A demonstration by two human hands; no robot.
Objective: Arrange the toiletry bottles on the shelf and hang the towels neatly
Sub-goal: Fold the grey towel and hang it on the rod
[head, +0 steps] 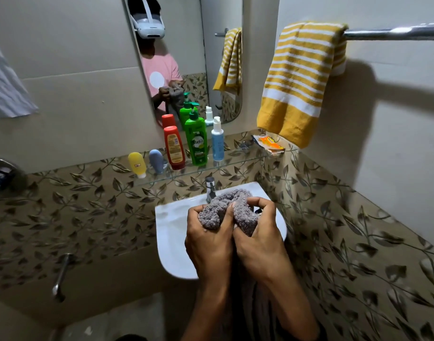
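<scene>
Over the white sink (171, 232) my left hand (211, 238) and my right hand (256, 236) both grip a bunched grey towel (225, 205); its lower part hangs down between my forearms. A yellow-and-white striped towel (299, 80) hangs over the chrome rail (393, 33) at the upper right. On the glass shelf (238, 162) stand a small yellow bottle (137, 164), a small grey-blue bottle (156, 160), a red bottle (174, 147), a green pump bottle (196, 141) and a blue-and-white pump bottle (217, 140).
An orange packet (270, 143) lies at the shelf's right end. A mirror (184, 55) hangs above the shelf. The chrome tap (210, 189) rises behind the sink. A pale cloth (6, 87) hangs at the far left, wall valves below it.
</scene>
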